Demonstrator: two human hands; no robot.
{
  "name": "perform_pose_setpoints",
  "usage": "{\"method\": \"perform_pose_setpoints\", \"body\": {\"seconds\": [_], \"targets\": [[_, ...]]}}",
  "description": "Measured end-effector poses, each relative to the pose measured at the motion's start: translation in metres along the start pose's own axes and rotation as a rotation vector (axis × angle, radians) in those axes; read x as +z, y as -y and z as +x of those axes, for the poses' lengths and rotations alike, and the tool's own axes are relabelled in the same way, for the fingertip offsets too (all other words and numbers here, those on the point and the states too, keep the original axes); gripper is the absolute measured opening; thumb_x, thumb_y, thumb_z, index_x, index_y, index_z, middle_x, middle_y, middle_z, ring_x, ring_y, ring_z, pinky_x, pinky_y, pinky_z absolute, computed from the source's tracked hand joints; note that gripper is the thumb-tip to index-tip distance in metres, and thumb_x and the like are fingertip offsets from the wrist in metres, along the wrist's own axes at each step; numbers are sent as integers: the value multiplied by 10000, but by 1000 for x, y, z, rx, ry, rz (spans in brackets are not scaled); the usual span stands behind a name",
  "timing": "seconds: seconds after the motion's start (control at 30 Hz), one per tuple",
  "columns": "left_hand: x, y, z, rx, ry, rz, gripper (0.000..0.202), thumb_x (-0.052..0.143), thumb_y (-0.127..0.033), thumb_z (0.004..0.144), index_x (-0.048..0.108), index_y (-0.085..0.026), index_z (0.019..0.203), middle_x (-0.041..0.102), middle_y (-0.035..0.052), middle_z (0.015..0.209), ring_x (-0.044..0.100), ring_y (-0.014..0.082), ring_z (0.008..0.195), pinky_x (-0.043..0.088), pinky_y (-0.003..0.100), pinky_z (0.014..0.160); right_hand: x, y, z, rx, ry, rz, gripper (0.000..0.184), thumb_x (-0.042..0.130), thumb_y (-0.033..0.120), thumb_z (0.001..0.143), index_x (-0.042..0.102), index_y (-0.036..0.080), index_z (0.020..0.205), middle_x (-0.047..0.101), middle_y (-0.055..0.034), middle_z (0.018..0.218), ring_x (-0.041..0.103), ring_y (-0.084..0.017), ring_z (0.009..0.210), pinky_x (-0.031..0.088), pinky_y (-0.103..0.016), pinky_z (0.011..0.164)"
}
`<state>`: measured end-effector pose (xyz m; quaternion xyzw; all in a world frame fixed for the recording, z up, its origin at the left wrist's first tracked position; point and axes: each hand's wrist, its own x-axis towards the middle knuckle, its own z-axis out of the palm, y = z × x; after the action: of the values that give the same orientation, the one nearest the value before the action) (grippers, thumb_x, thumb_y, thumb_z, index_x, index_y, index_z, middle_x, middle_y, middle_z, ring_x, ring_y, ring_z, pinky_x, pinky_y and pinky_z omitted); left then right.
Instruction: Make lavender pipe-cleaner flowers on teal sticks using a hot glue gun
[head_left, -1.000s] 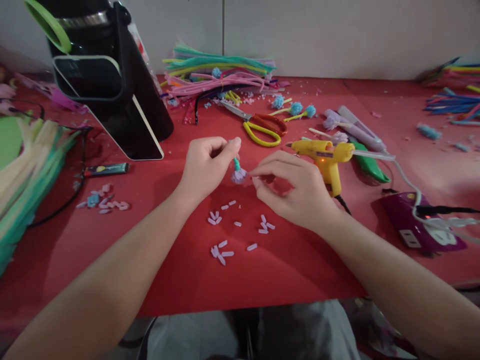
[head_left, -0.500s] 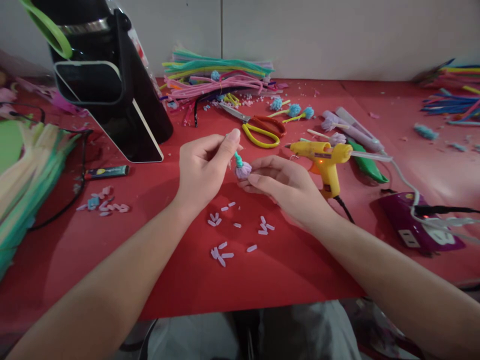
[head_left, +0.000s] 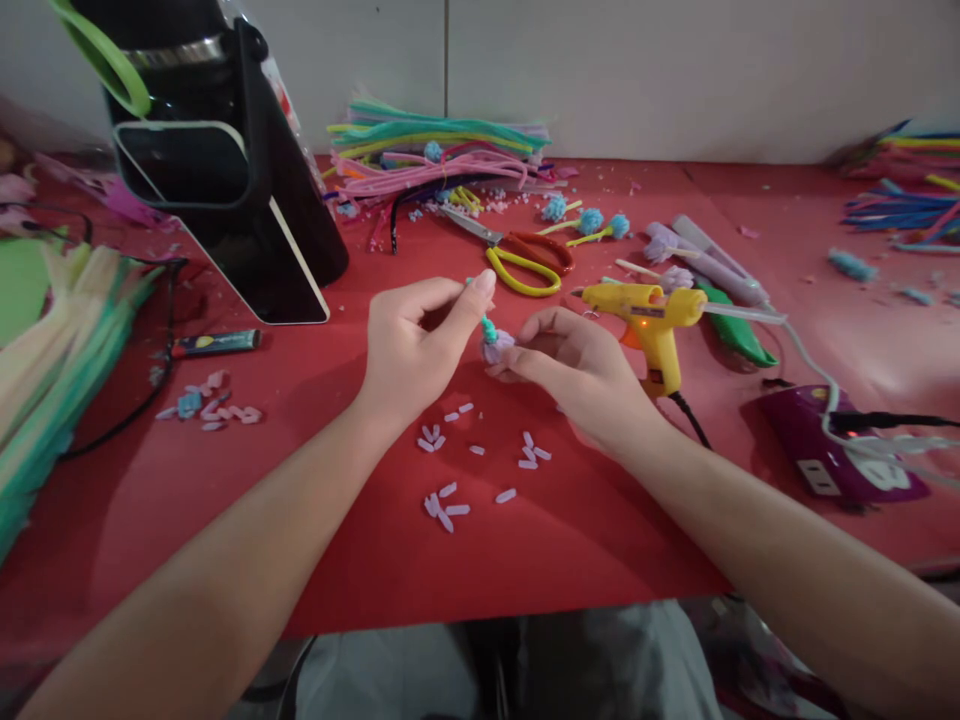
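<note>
A small pipe-cleaner flower (head_left: 496,347) with lilac petals and a teal stem is held between my two hands, above the red table (head_left: 360,590). My left hand (head_left: 420,335) pinches the stem between thumb and fingers, with the bloom pointing down and to the right. Thumb and fingertips of my right hand (head_left: 574,370) close on the petals from the right and partly cover them. Below the hands lie loose lilac pieces (head_left: 446,510) in small groups.
Right of my hands stand a yellow hot glue gun (head_left: 645,310) and a purple power strip (head_left: 832,445). Behind are scissors (head_left: 525,280), blue pompom flowers (head_left: 591,221) and bundled pipe cleaners (head_left: 442,150). At left are a tall black bottle (head_left: 262,190) and more loose pieces (head_left: 214,405).
Both hands have shifted slightly to the right with the flower. The right fingertips now cover more of the petals.
</note>
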<state>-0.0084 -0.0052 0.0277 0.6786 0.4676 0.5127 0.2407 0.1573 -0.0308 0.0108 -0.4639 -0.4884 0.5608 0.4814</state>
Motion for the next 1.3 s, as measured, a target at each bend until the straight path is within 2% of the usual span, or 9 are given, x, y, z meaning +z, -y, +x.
{"method": "perform_pose_setpoints", "body": {"seconds": [0.2, 0.47, 0.77, 1.07, 1.3], "targets": [[0, 1, -1, -2, 19, 17, 428, 625, -462, 951, 657, -216, 603, 468, -29, 500, 484, 115, 536, 369, 307, 550, 0, -2, 1, -12, -7, -44, 382, 841, 369, 729, 497, 237, 828, 724, -2, 761, 740, -187, 766, 597, -350, 769], [1, 0, -2, 23, 22, 18, 445, 630, -440, 950, 627, -209, 569, 426, -37, 491, 427, 101, 504, 329, 316, 537, 1, -1, -1, -15, -13, -28, 357, 829, 316, 725, 492, 232, 808, 708, 14, 737, 731, -167, 732, 571, -316, 728], [2, 2, -2, 26, 41, 22, 432, 629, -465, 952, 671, -212, 604, 460, -23, 508, 422, 109, 518, 337, 312, 532, -1, -2, 0, -5, -16, -36, 363, 820, 273, 722, 467, 237, 795, 718, 13, 738, 734, -172, 725, 565, -321, 729], [5, 8, -1, 114, 9, -26, 449, 656, -484, 935, 667, -206, 582, 444, -34, 478, 398, 93, 474, 288, 318, 497, -1, -3, 0, 4, -24, -31, 314, 779, 190, 737, 475, 230, 801, 682, 36, 702, 699, -142, 690, 514, -279, 660], [5, 8, -1, 117, 12, -6, 450, 653, -479, 939, 654, -207, 580, 447, -34, 476, 410, 96, 476, 298, 315, 489, -1, -1, 0, 14, -29, -39, 322, 776, 196, 722, 463, 233, 787, 670, 36, 689, 696, -147, 684, 530, -296, 676]]}}
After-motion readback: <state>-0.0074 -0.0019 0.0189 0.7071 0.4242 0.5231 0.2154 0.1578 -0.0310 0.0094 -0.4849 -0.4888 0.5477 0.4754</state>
